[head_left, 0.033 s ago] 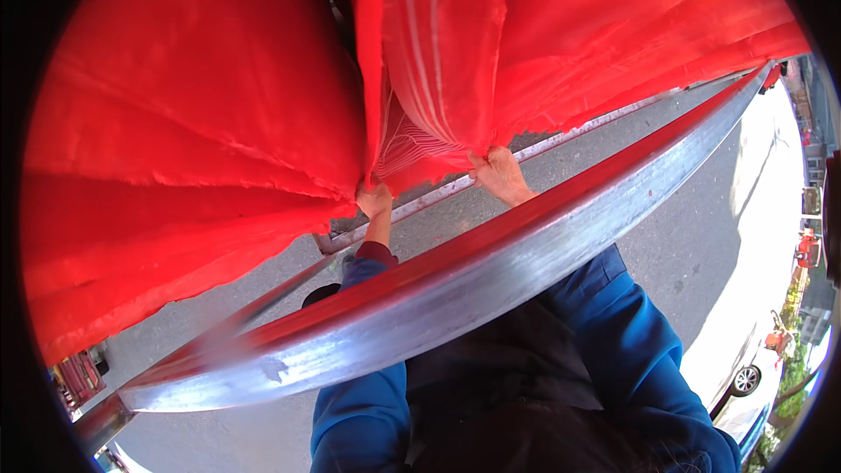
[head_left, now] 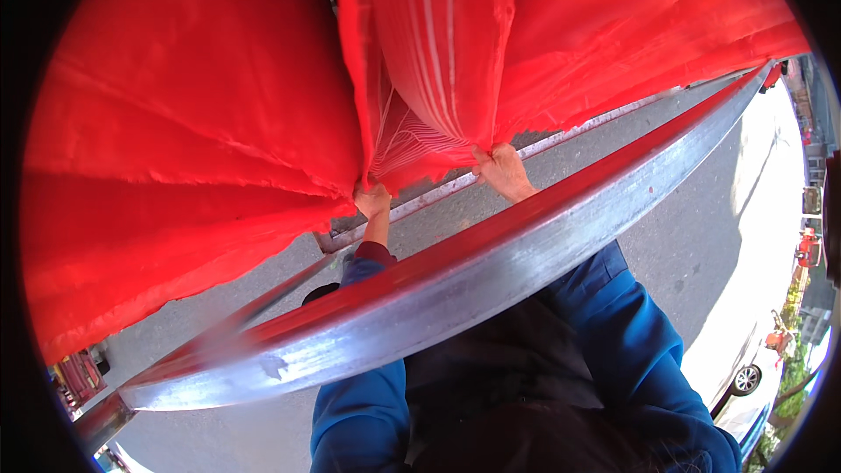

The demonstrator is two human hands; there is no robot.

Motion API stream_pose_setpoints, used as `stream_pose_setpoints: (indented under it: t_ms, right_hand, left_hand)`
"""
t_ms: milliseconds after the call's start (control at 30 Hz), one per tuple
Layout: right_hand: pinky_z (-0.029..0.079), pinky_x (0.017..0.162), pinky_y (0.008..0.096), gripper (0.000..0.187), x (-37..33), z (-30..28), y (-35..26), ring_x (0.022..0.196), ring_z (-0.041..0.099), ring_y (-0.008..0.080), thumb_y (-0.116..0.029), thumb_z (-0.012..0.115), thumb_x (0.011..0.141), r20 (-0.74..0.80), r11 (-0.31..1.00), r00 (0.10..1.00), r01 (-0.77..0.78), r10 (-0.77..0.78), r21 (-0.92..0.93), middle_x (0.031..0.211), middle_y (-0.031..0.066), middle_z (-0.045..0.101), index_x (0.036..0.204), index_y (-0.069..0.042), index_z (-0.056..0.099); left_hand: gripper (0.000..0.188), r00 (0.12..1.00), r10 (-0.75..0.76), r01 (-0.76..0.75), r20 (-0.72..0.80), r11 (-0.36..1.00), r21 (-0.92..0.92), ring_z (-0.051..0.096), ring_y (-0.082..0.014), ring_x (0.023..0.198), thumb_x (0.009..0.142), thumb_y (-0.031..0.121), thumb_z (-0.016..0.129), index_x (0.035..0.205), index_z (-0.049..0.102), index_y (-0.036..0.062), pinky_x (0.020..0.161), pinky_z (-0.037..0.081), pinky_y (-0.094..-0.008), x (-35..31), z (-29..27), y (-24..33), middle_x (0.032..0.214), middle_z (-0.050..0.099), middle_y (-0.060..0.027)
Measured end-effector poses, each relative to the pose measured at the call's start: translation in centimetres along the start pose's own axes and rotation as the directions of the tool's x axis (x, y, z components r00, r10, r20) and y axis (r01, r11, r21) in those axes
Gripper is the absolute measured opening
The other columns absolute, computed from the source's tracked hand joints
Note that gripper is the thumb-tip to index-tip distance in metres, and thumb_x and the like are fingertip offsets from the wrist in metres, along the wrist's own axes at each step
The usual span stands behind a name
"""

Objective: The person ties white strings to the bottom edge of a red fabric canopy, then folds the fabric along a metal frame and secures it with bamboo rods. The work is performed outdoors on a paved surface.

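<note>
A large sheet of thin red cloth [head_left: 201, 96] hangs in folds across the upper part of the head view. Both my hands are closed on its frayed lower edge, a short way apart. My left hand [head_left: 373, 201] pinches the hem where folds gather to a point. To the right and a little higher, my right hand [head_left: 505, 173] grips the edge. Between them a fold opens on pale, curved lines in the fabric [head_left: 420, 136]. Both blue-sleeved forearms pass behind a square metal bar [head_left: 455, 285], which hides part of them.
The metal bar slants from lower left to upper right in front of my body. A thinner rusty rail [head_left: 438, 197] runs low behind the hands, above grey pavement [head_left: 666, 210]. At far right stand a parked car [head_left: 746, 381] and small red objects in bright sun.
The striped fold between my hands has spread slightly wider, its left edge moving left. My right hand has shifted a touch to the right. Both hands keep their grip.
</note>
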State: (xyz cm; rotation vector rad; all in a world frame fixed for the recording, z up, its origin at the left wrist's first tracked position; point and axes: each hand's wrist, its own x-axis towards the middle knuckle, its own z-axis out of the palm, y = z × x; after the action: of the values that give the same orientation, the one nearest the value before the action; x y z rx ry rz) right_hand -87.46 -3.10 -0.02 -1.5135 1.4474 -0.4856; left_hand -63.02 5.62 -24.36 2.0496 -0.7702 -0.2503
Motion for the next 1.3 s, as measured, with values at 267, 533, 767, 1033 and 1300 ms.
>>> stream_pose_setpoints:
  t_ms: [267,533,767,1033,1300]
  right_hand:
    - [0.053,0.071,0.0432,0.054,1.5,0.0,1.6,0.08,0.066,0.0309,-0.045,0.037,0.098,0.529,0.478,0.839,-0.519,0.127,0.708,0.092,0.0215,0.066,0.116,0.002,0.056]
    - [0.049,0.056,0.0373,0.038,-1.2,1.2,-9.6,0.076,0.062,0.0273,-0.039,0.037,0.096,0.3,0.183,0.944,-0.273,-0.138,0.944,0.092,0.0101,0.066,0.104,-0.007,0.058]
    - [0.048,0.056,0.0298,0.039,-2.3,1.0,-10.3,0.077,0.061,0.02,-0.023,0.039,0.09,0.074,0.309,0.995,-0.09,0.062,0.947,0.103,0.0122,0.064,0.119,0.001,0.051]
    - [0.048,0.084,0.0452,0.031,0.1,4.0,-9.8,0.099,0.06,0.0419,-0.014,0.042,0.087,-0.165,0.86,0.853,0.508,-0.496,0.041,0.106,0.0273,0.061,0.111,-0.003,0.058]
    - [0.045,0.091,0.0469,0.042,0.4,3.4,-9.7,0.107,0.054,0.0447,-0.033,0.036,0.094,-0.187,0.87,0.869,0.481,-0.458,0.11,0.111,0.0267,0.06,0.115,-0.001,0.056]
  left_hand:
    - [0.054,0.605,-0.226,0.542,0.764,0.819,-0.187,0.066,-0.0285,0.083,0.083,0.052,0.06,0.102,0.058,0.0017,0.073,0.053,-0.0398,0.9,-6.3,5.3,0.087,0.067,-0.0152]
    - [0.025,0.822,0.149,0.368,0.55,0.598,-0.712,0.06,-0.0173,0.081,0.093,0.027,0.053,0.107,0.058,0.0069,0.069,0.05,-0.033,0.2,-7.1,24.4,0.095,0.064,-0.0068]
    - [0.047,0.885,0.231,-0.013,0.405,0.881,-0.472,0.055,-0.0183,0.094,0.093,0.027,0.055,0.131,0.044,0.0015,0.09,0.045,-0.0321,3.5,-8.5,25.4,0.098,0.058,-0.0059]
    - [0.024,0.753,0.639,-0.631,0.157,0.769,-0.106,0.058,-0.0312,0.101,0.086,0.002,0.049,0.105,0.063,-0.001,0.09,0.045,-0.0449,5.2,-8.4,25.2,0.107,0.063,-0.0196]
    - [0.022,0.728,0.678,-0.686,0.105,0.722,0.093,0.057,-0.0328,0.102,0.092,0.012,0.052,0.107,0.062,-0.0004,0.09,0.045,-0.0445,6.0,-8.2,25.4,0.108,0.063,-0.0202]
